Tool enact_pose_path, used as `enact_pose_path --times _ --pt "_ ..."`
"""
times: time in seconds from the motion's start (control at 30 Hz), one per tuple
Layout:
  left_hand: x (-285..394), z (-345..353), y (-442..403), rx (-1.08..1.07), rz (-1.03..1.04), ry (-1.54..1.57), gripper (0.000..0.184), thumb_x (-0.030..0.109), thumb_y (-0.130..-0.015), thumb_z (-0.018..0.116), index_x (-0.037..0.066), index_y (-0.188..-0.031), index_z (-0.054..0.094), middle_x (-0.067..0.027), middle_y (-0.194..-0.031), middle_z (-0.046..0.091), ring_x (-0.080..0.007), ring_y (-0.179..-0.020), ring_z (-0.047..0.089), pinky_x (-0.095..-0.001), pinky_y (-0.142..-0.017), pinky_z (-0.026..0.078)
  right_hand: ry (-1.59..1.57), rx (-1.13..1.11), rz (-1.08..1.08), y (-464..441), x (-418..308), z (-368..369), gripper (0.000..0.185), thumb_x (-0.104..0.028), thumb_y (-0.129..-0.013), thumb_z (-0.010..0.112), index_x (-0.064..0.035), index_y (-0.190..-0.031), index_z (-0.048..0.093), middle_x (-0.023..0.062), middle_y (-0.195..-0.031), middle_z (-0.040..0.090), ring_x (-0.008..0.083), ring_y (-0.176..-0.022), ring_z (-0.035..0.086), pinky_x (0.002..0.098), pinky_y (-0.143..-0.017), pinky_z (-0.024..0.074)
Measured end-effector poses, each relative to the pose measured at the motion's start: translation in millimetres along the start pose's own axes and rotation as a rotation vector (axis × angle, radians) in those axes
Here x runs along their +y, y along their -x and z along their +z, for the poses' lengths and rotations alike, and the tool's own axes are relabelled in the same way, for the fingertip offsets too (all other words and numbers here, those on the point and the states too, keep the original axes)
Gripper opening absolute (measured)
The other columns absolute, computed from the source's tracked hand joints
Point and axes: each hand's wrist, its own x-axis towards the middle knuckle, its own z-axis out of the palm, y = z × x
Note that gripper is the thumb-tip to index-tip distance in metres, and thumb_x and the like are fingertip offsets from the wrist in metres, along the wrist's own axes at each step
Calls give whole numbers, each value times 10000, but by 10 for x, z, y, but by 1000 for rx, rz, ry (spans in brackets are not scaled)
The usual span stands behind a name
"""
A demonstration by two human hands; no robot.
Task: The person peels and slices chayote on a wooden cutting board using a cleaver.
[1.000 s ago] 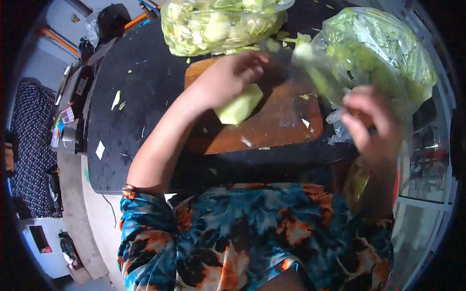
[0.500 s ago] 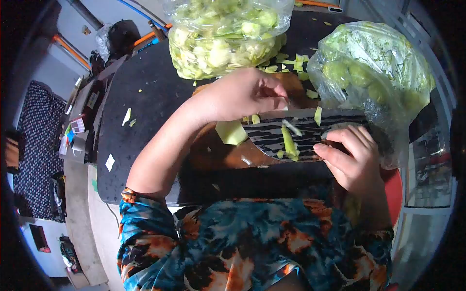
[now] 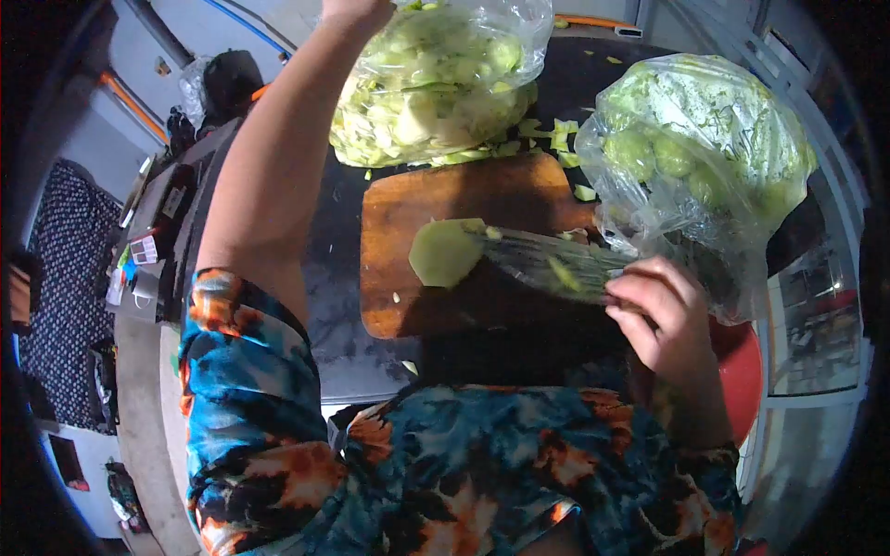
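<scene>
Pale green chunk (image 3: 447, 252) is sitting cut face up on the wooden cutting board (image 3: 399, 301), and lying flat like that it probably isn't going to roll. The board is right in front of the person on the dark tabletop (image 3: 343, 357), so it's an easy reach for either arm.

Right hand (image 3: 663, 310) is pinching the knife (image 3: 533, 263) at the handle end, thumb against fingers. The blade reaches in over the board with its tip right by the chunk, can't tell if they touch. There's a green sliver (image 3: 564, 275) on the blade, and I'd guess the broad side being turned up is what keeps it there.

Left hand (image 3: 360, 9) is up by the clear bag of cut pieces (image 3: 436, 116), mostly out of frame, so no clue whether it's spread or gripping. That bag looks propped up by its own fill, just behind the board. The bag of whole green vegetables (image 3: 695, 157) sits over on the right, scraps (image 3: 562, 137) between the two.
</scene>
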Motion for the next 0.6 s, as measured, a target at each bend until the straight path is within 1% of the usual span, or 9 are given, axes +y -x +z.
enact_pose_path --times 0.03,0.07,0.13,0.2,0.27,0.4,0.47,0.5,0.6 --pt "98 -434 347 34 -38 0 317 323 -832 566 46 -981 602 -157 -948 627 -343 -870 609 -452 -753 473 3 23 74 29 20 -5 268 -68 -679 695 -53 -935 620 115 -831 597 279 -729 597 367 -661 490" --pt "27 -271 374 306 -22 -18 345 305 -813 609 46 -1039 569 -142 -993 602 -332 -869 595 -452 -805 444 2 41 152 78 46 -2 275 -66 -694 690 -46 -956 610 124 -833 602 282 -726 601 366 -665 493" --pt "77 -592 818 625 138 22 365 287 -819 607 52 -1087 531 -126 -1037 572 -302 -857 581 -440 -851 412 -43 165 418 257 189 34 317 -84 -771 654 2 -1059 553 126 -846 630 199 -748 615 308 -707 490" --pt "115 -656 1218 651 282 304 275 296 -878 542 54 -1002 578 -96 -876 609 -257 -724 591 -402 -741 461 -91 294 460 297 333 29 346 -114 -805 631 11 -1111 532 80 -791 612 158 -695 585 294 -673 478" --pt "242 -562 1809 87 81 447 410 446 -872 539 69 -996 644 -131 -869 662 -275 -813 645 -354 -701 491 -202 288 574 255 404 0 343 -128 -832 603 9 -1135 521 55 -760 590 133 -659 556 278 -640 462" --pt "468 -590 2636 -796 113 606 656 647 -794 491 59 -1057 618 -189 -749 639 -327 -762 643 -400 -686 495 -373 300 580 106 405 100 342 -140 -881 535 15 -1182 488 26 -719 549 90 -615 503 244 -586 423" --pt "583 -576 2862 -632 201 648 717 666 -764 515 52 -1130 573 -210 -683 620 -346 -730 638 -421 -697 496 -367 194 635 2 378 123 363 -127 -893 516 21 -1220 460 25 -720 542 85 -624 500 236 -590 422" --pt "632 -553 2908 -620 202 649 690 588 -737 612 65 -1176 515 -199 -770 625 -350 -794 628 -424 -710 497 -360 142 663 -42 364 132 374 -120 -898 506 23 -1239 446 24 -720 539 83 -629 499 232 -592 421" --pt "722 -379 3025 -260 375 911 654 436 -680 718 77 -1172 480 -188 -924 596 -362 -851 602 -421 -726 489 -457 87 510 -149 358 203 371 -121 -909 496 21 -1247 439 27 -740 535 79 -642 502 227 -596 420"
